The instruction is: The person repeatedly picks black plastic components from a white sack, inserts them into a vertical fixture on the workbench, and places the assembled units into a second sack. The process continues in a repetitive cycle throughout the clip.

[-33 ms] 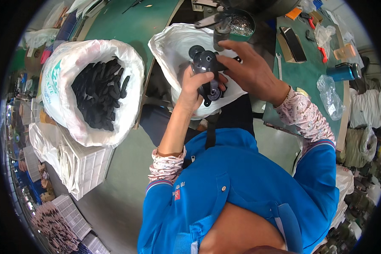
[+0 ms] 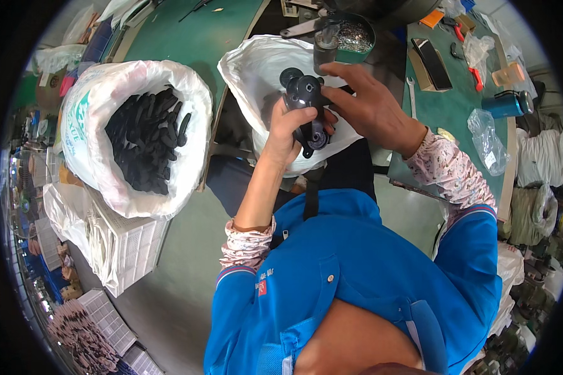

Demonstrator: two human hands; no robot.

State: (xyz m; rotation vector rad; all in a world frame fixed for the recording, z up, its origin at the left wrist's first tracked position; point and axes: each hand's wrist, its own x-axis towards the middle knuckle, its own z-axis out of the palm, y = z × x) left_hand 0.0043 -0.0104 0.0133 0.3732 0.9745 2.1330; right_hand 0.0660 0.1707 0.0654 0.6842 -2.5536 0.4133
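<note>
- Just past twelve o'clock, a shiny black part (image 2: pixel 306 94), maybe more than one piece, sits up over the mouth of a white bag (image 2: pixel 244 59).
- Left hand (image 2: pixel 286 128) closed around it, thumb pressed across the top: a firm, narrow hold.
- Right hand (image 2: pixel 372 106) reaches over from the two o'clock side, fingers curved and partly spread right beside the part; whether they touch or pinch it, I can't tell.
- Step in hand, as I read it: close handwork on the part, left steadying, right adjusting. Any next move would call for that left hold to stay firm while the right fingers find their spot.
- Obstacle watch! A dark upright post (image 2: pixel 325 50) stands very near the right fingertips, a metal bar (image 2: pixel 303 28) beside its top; they could crowd a lift toward twelve.
- At one o'clock, a tub of small metal bits (image 2: pixel 355 37).
- Toward two, a phone (image 2: pixel 433 62) and a wrench (image 2: pixel 412 97), both apart from the action; a blue flask (image 2: pixel 503 105) farther out.
- Over at ten, a big bag (image 2: pixel 191 81) loaded with black strips (image 2: pixel 144 137); at eight, a white crate (image 2: pixel 137 250).
</note>
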